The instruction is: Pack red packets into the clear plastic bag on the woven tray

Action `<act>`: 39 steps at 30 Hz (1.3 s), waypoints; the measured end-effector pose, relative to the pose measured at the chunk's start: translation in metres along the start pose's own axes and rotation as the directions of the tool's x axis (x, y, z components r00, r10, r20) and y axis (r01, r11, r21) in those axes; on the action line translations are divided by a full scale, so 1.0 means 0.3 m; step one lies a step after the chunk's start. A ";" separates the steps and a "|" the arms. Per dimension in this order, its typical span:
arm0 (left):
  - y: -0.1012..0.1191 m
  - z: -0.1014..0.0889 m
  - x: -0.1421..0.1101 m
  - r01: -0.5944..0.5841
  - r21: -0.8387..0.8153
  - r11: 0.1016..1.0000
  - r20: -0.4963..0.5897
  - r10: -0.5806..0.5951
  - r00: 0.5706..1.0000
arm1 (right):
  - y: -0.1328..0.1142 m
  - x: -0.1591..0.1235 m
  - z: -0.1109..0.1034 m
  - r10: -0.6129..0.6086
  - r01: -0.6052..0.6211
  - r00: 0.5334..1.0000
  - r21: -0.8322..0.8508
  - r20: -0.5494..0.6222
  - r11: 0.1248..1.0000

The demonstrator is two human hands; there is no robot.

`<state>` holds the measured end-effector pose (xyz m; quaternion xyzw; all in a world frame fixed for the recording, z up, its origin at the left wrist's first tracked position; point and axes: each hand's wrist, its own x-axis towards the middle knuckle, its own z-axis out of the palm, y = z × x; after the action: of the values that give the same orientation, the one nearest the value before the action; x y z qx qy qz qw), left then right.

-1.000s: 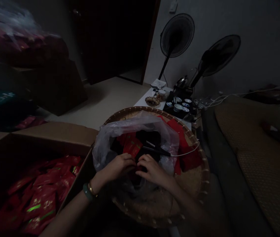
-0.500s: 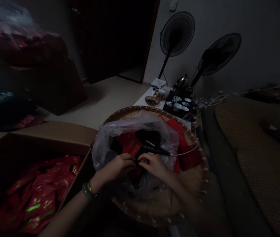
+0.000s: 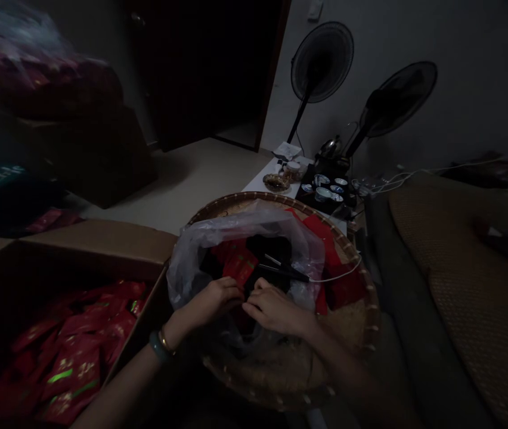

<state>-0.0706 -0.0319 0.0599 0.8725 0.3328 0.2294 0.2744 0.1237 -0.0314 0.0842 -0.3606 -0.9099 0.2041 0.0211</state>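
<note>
Overhead, two fans (image 3: 322, 62); below, two hands (image 3: 219, 301).

Left hand's (image 3: 218, 298) fingertips too dark to tell; box (image 3: 97, 244) cut off.

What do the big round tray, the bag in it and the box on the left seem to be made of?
Tray: probably woven bamboo, matte tan, with light bindings spaced along its brown rim.
Bag: thin plastic, slightly glossy and cloudy; it creases softly and lets light through.
Box: likely cardboard, dull brown, going by its plain, flat flaps.
</note>
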 end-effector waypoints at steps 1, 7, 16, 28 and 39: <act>-0.002 0.002 0.001 -0.007 0.000 1.000 -0.005 0.007 1.000 | -0.001 -0.001 0.003 -0.014 0.015 1.000 0.003 -0.021 1.000; -0.012 0.000 0.008 -0.017 0.012 1.000 -0.039 0.017 0.999 | 0.021 -0.010 0.026 0.025 -0.022 0.977 0.016 -0.213 1.000; 0.010 -0.003 0.013 -0.024 0.018 1.000 0.020 0.024 1.000 | 0.021 -0.018 0.009 -0.029 0.024 0.997 -0.068 -0.072 0.997; -0.007 -0.006 0.028 -0.054 -0.010 0.999 -0.077 0.053 0.996 | 0.049 0.004 0.040 0.028 -0.026 0.989 0.015 -0.147 1.000; -0.013 0.022 0.030 0.001 -0.047 0.999 -0.046 -0.003 0.999 | 0.043 0.018 0.039 0.070 -0.068 0.997 -0.068 0.040 0.995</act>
<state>-0.0627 -0.0252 0.0545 0.8600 0.3345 0.2569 0.2873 0.1259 -0.0237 0.0679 -0.3879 -0.9034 0.1820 -0.0170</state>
